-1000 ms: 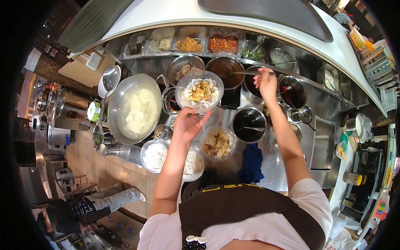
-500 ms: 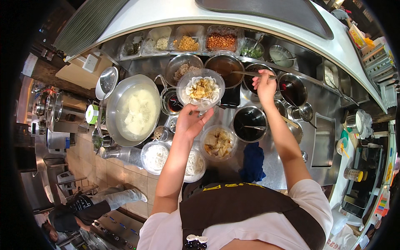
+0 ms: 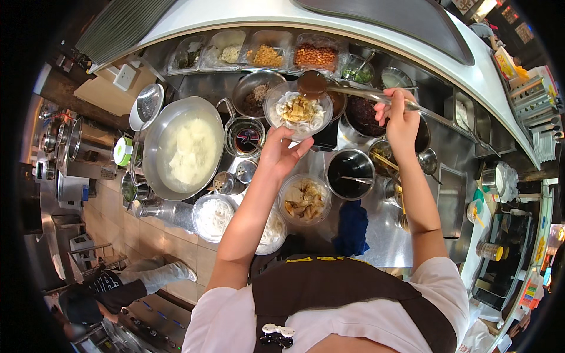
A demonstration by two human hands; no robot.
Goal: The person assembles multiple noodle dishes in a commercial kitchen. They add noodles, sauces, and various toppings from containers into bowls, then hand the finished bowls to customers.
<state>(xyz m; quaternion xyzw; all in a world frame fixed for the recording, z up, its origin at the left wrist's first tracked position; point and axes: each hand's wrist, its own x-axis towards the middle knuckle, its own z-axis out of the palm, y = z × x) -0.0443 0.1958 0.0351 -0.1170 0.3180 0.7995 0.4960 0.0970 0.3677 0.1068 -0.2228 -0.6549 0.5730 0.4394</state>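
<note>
My left hand (image 3: 281, 152) grips a clear plastic bowl (image 3: 271, 105) from its near side. In it lie white noodles (image 3: 296, 123) topped with tan sauce and brown seasoning. Over the bowl's far right rim hangs a metal ladle (image 3: 368, 92), its cup full of brown sauce (image 3: 311, 84). The fingers of my right hand (image 3: 400, 115) are closed around the ladle's long handle. Mostly hidden behind bowl and ladle is the pot of brown sauce (image 3: 338, 105). Nearer to me, a second clear bowl (image 3: 281, 203) of noodles with sauce stands on the counter.
To the left is a large steel basin (image 3: 152, 170) of cloudy liquid. Toppings trays (image 3: 321, 56) line the back. A pot of dark liquid (image 3: 351, 175), a blue cloth (image 3: 352, 228) and a noodle bowl (image 3: 199, 226) stand near my arms. A person (image 3: 112, 291) is at the lower left.
My right hand has lifted the ladle, full of brown sauce, out of the pot and brought it over the bowl. My left hand has shifted the bowl slightly right.
</note>
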